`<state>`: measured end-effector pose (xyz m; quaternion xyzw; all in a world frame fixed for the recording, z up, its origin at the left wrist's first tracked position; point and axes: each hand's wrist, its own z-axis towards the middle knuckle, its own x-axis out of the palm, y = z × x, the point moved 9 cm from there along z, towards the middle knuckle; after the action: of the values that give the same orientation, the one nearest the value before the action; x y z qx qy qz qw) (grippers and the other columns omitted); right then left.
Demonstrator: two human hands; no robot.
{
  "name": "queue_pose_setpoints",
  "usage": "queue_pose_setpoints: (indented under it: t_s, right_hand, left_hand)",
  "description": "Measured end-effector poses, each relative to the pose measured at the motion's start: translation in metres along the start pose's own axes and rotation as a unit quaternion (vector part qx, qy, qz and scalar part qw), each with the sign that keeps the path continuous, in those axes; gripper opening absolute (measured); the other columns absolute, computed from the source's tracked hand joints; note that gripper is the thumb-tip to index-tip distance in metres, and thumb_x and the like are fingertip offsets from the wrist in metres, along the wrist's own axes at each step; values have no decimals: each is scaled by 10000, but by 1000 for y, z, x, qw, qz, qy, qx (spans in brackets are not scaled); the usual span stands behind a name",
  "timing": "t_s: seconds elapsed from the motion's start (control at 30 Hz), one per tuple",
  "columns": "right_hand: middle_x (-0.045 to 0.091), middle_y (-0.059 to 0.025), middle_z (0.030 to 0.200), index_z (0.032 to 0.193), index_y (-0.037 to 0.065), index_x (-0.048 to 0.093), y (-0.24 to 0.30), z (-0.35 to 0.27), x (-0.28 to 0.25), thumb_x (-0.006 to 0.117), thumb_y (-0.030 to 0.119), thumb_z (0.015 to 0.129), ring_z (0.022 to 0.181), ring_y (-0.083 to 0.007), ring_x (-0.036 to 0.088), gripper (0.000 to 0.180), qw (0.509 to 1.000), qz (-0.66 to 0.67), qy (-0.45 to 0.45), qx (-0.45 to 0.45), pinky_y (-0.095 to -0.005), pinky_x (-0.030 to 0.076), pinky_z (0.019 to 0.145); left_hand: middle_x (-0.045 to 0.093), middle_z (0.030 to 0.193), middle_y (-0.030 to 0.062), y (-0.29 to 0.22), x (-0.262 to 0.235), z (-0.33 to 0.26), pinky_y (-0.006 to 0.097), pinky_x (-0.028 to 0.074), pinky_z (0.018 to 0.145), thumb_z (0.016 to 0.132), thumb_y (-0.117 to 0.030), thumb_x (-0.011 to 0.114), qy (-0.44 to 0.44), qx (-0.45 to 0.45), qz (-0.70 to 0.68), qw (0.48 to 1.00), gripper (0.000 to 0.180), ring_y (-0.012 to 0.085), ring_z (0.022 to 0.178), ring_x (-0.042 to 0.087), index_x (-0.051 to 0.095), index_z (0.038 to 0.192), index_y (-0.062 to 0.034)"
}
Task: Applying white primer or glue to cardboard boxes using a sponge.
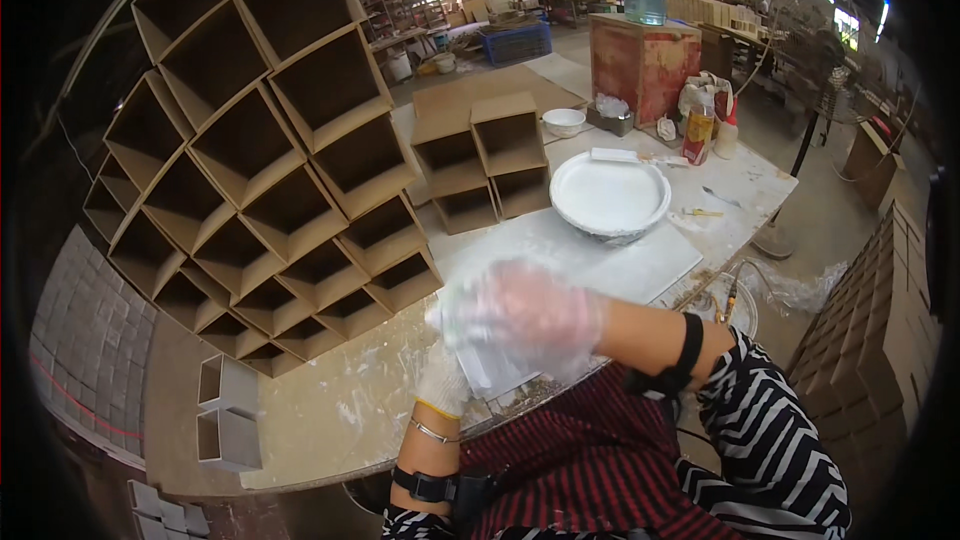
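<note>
My right hand, in a thin clear plastic glove, reaches across my left hand and is smeared by motion. My left hand wears a white knitted glove with a yellow cuff edge; its fingers are hidden behind the right one. Just below both hands is a pale whitish panel or box side near the table's front edge. Whether either hand grips it cannot be made out. Beyond the hands stands a wide round basin filled with white liquid. A flat white-smeared board lies under the basin's near side.
Raw brown open boxes are stacked high on the left, with a smaller stack behind. At the back right are a white bowl, a can and a red cabinet. More boxes stand right; grey ones sit left.
</note>
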<state>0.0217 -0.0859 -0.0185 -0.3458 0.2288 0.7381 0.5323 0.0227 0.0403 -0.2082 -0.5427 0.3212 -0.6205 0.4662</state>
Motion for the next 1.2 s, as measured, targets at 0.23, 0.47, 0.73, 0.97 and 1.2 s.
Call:
queue_pose_setpoints:
  t_s: [0.23,0.47,0.73,0.97,1.2]
  right_hand:
    - [716,-74,1194,1213,109,728,-12,-2,2,682,157,868,1140,-217,651,351,994,-102,43,4,-344,546,966]
    - [725,-64,1213,1137,122,753,20,15,13,658,132,871,1138,-234,675,283,996,-42,84,5,-368,580,912]
    - [705,-69,1263,1141,101,749,-61,4,1,634,141,896,1140,-275,634,274,990,-77,23,114,-408,530,959]
    - [699,-116,1267,1255,178,728,-9,-9,3,653,137,886,1133,-311,634,379,997,3,47,57,-429,518,940]
    - [709,-48,1228,1247,147,716,21,-39,30,704,77,770,1123,-248,645,483,958,129,204,152,-391,527,950]
  left_hand:
    - [607,1392,149,-17,4,3,421,565,1023,1090,-232,414,76,23,99,992,398,281,1229,628,511,1442,-74]
    - [626,1390,122,-3,13,6,396,543,1036,1062,-182,488,106,-77,-236,963,385,257,1260,619,541,1429,-77]
    - [603,1438,128,-1,-1,-2,389,498,1076,1076,-194,452,47,-4,395,918,415,242,1293,592,534,1455,-48]
    - [586,1456,149,5,-19,5,413,478,1105,1080,-202,424,40,61,474,878,421,273,1270,604,529,1453,-37]
    - [608,1389,148,-25,-11,3,412,532,1035,1075,-149,407,29,78,623,778,373,279,1221,627,529,1413,-48]
